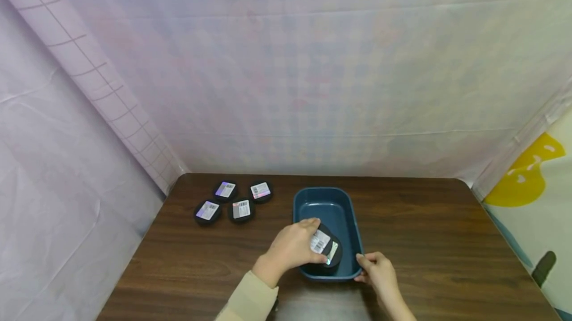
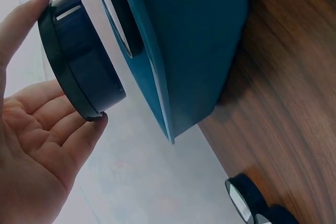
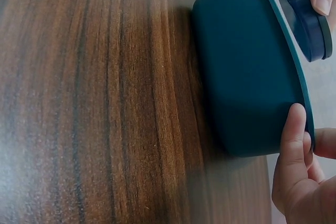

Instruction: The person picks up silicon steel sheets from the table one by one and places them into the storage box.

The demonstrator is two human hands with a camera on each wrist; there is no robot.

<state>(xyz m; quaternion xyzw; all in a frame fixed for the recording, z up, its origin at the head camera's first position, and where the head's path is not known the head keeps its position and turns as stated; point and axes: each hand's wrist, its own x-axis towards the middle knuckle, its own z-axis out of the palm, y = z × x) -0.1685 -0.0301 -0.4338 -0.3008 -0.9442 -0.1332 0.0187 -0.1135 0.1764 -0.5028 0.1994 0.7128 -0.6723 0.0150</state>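
Note:
A round, flat black container (image 1: pixel 320 241) with a white barcode label is gripped by my left hand (image 1: pixel 292 244) over the near half of a blue tray (image 1: pixel 325 196). In the left wrist view, thumb and fingers span the container (image 2: pixel 86 59) at its edges, and it stands just above the tray rim. Another labelled container (image 1: pixel 334 255) sits in the tray, partly hidden under the held one. My right hand (image 1: pixel 380 276) pinches the tray's near right corner; in the right wrist view, that hand (image 3: pixel 299 182) has its fingers on both sides of the rim.
Several more round black containers (image 1: pixel 241 210) with labels lie grouped on the wooden table (image 1: pixel 415 226), left of the tray. Pale cloth curtains (image 1: pixel 313 87) hang behind the table and along its sides.

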